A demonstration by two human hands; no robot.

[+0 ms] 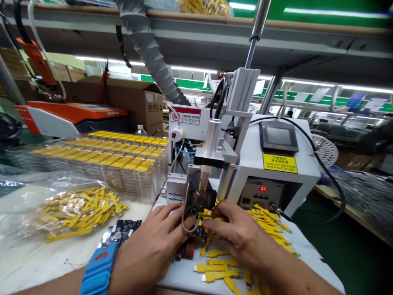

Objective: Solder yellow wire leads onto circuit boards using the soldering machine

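Note:
Under the metal head of a white soldering-type machine (209, 141), both hands meet at a small dark fixture. My left hand (153, 241), with a blue wristband (100, 266), reaches to the fixture's left side; its fingertips are partly behind a thin looped tube (185, 215), and what they touch is unclear. My right hand (238, 233) pinches a small yellow connector piece (206, 222) at the right of the fixture. Loose yellow connector pieces (216, 268) lie around and below my right hand. Dark circuit boards (121, 230) lie beside my left wrist.
Stacked clear trays (138, 184) with yellow pieces stand at left, behind a plastic bag (82, 211) of more. A control box (276, 143) with a screen is at right. A grey hose (150, 49) hangs from above; a black cable (333, 180) loops at right.

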